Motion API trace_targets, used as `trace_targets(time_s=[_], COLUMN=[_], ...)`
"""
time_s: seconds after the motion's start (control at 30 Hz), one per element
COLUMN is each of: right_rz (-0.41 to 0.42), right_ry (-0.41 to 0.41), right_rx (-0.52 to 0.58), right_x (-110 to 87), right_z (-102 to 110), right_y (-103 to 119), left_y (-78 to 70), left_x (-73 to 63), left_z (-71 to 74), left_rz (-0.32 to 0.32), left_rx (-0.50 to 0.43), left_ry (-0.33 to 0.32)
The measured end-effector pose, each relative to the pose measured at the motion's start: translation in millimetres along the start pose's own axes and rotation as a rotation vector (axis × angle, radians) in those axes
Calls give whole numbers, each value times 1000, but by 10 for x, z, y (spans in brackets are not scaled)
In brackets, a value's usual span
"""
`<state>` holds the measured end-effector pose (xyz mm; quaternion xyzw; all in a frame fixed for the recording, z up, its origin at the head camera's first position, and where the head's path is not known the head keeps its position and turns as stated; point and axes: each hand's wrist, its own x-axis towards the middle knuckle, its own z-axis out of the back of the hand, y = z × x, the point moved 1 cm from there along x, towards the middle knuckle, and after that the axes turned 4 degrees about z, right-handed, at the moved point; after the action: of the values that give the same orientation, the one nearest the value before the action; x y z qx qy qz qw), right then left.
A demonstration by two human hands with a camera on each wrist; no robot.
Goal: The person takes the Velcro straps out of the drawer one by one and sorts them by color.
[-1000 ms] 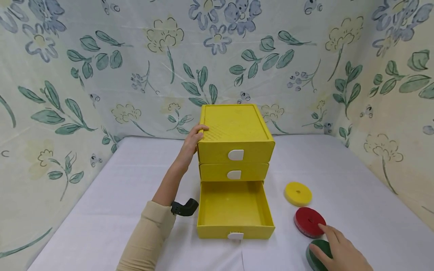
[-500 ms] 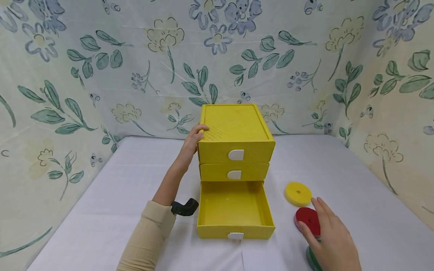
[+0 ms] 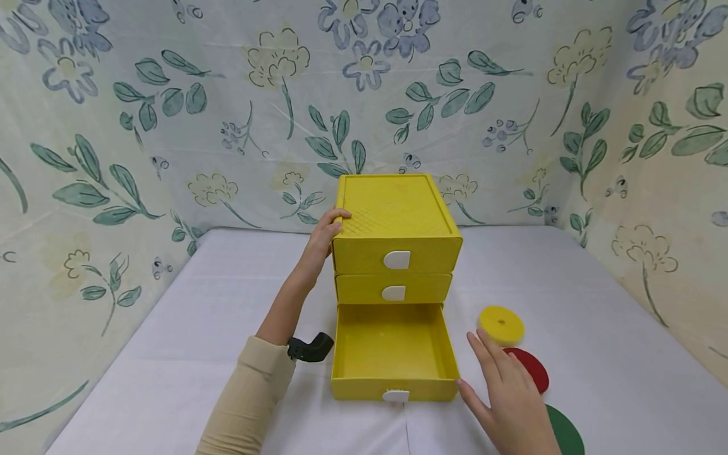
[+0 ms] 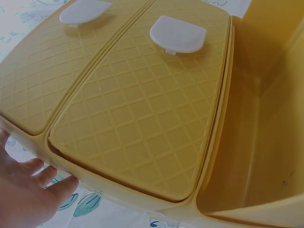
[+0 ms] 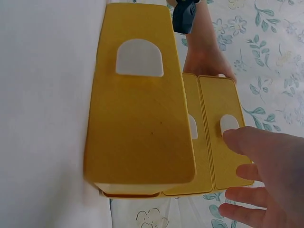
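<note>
A yellow three-drawer cabinet stands on the white cloth, its bottom drawer pulled out and showing a bare floor. My left hand rests against the cabinet's upper left side, fingertips over the top edge; the left wrist view shows its fingers along that side. Beside the drawer's front right corner, my right hand is spread with nothing in it, thumb tip right at the corner. Behind it, partly hidden, lie a red disc and a green disc. A yellow disc with a small centre hole lies just past its fingertips.
White tabs mark the drawer fronts, such as the top tab and the bottom tab. A flower-printed cloth hangs behind and at both sides. A black wrist camera juts from the left sleeve toward the drawer.
My right hand has come off the green and red discs and moved left to the drawer's front right corner. The left hand, cabinet and drawer look unmoved.
</note>
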<state>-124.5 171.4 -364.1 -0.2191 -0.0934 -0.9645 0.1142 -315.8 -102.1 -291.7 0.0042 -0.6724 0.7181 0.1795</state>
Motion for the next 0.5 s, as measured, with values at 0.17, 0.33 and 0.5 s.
trace_targets(time_s=[0.17, 0.33, 0.5], right_rz=[64, 49, 51], right_ry=[11, 96, 158], right_rx=[-17, -4, -24], right_x=[7, 26, 43], right_z=[-53, -103, -140], right_y=[89, 140, 146], left_y=[5, 20, 12], left_x=[2, 12, 8], left_z=[-3, -2, 0], left_rz=[4, 10, 11], left_rx=[0, 0, 0], left_ry=[-4, -8, -2])
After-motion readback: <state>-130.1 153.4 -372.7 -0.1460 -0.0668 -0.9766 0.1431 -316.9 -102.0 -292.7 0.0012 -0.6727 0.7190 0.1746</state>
